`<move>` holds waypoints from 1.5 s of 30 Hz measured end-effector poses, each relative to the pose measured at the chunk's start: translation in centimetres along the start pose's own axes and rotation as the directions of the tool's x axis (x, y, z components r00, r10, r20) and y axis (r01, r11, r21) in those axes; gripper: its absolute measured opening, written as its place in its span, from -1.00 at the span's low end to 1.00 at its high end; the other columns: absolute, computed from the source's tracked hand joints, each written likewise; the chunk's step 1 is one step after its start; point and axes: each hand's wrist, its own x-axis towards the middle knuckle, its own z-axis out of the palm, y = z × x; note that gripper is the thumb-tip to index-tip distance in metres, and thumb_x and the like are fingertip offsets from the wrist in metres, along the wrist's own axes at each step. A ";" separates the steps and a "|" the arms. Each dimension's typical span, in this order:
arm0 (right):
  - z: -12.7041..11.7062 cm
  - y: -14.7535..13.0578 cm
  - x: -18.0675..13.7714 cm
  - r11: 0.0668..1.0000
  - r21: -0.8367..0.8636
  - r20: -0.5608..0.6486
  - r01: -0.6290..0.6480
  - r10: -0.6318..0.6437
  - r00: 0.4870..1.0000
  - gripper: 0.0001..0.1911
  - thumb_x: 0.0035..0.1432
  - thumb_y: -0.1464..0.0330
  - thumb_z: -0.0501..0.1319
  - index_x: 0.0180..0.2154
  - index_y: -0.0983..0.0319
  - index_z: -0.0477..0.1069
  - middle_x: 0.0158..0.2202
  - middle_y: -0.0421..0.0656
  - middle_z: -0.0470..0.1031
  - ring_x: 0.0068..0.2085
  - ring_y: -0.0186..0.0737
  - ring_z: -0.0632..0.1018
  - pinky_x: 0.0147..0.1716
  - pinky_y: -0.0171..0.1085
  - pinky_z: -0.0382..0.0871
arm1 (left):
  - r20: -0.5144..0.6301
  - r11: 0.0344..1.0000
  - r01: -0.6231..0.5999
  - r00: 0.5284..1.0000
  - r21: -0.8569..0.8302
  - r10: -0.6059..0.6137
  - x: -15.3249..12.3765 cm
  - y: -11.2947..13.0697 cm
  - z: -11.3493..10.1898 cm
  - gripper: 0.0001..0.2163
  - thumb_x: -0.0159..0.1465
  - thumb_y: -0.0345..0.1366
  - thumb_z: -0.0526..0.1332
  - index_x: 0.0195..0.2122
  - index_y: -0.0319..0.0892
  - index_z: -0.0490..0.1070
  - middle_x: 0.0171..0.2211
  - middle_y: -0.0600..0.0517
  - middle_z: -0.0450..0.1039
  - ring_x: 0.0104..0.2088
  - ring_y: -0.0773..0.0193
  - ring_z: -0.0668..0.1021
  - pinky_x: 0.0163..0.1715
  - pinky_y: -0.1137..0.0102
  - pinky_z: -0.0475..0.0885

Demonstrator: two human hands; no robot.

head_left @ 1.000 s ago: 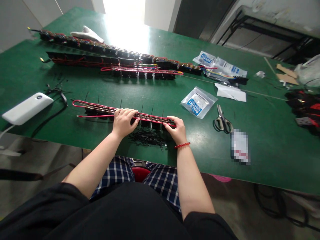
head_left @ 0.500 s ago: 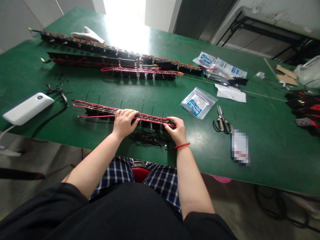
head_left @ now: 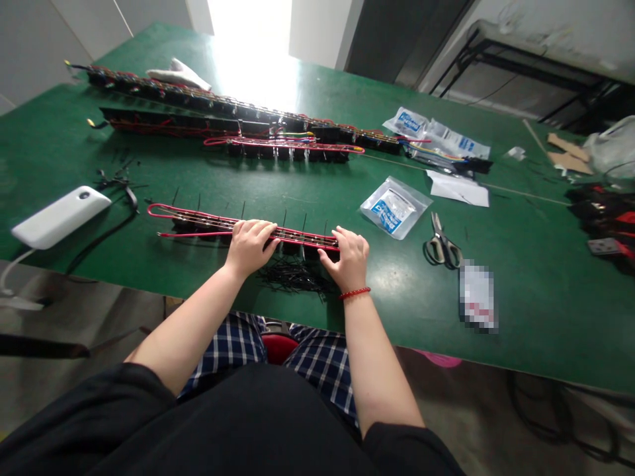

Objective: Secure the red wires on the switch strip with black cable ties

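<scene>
A long black strip (head_left: 198, 222) with red wires along it lies crosswise on the green table (head_left: 407, 297). Thin black cable ties stick up from its far side, and a red wire loops round its left end. My left hand (head_left: 251, 248) is closed over the middle of the strip, thumb on the near side. Its right end is gripped by my right hand (head_left: 351, 258), which hides that end. Just below, between the hands, sits a loose pile of black cable ties (head_left: 292, 276).
Similar wired strips (head_left: 292, 151) lie farther back. To the right are a clear pouch (head_left: 395, 207), scissors (head_left: 441, 248) and a blurred-out item (head_left: 477, 295). A white device (head_left: 62, 217) with a cable stands at left, near black tie scraps (head_left: 119, 178).
My right hand has shifted slightly left along the strip's right end and its fingers have moved up over it. My left hand keeps its place on the strip.
</scene>
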 end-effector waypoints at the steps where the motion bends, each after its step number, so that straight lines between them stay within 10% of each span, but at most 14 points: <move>1: 0.1 -0.1 0.0 1.000 -0.007 0.005 0.011 -0.011 1.000 -0.52 0.20 0.08 0.26 0.10 0.12 0.42 0.21 0.02 0.48 0.24 0.13 0.44 0.34 0.24 0.06 | 0.008 1.000 -0.007 1.000 -0.001 0.007 0.0 0.1 0.0 -0.68 0.38 -0.12 0.16 0.10 -0.04 0.49 0.06 -0.09 0.57 0.07 -0.05 0.52 0.14 0.00 0.25; 13: 0.4 -0.5 0.1 0.999 -0.015 0.137 -0.043 0.044 0.990 -0.50 0.22 0.11 0.20 0.13 0.17 0.43 0.03 0.06 0.58 0.09 0.18 0.51 0.20 0.20 0.19 | 0.036 0.998 -0.054 0.998 -0.024 0.055 0.0 0.3 0.1 -0.67 0.40 -0.13 0.14 0.11 -0.07 0.49 0.08 -0.09 0.56 0.09 -0.02 0.53 0.17 0.05 0.28; 45: -0.3 0.1 0.2 0.988 -0.128 0.012 -0.085 0.087 0.996 -0.71 0.16 0.17 0.23 -0.12 0.14 0.51 -0.11 -0.11 0.64 -0.01 -0.02 0.54 0.32 0.15 -0.05 | 0.029 0.999 0.019 0.999 0.031 -0.020 0.2 0.5 0.2 -0.61 0.42 -0.05 0.08 0.13 -0.12 0.48 0.12 -0.12 0.53 0.14 -0.01 0.52 0.29 0.00 0.19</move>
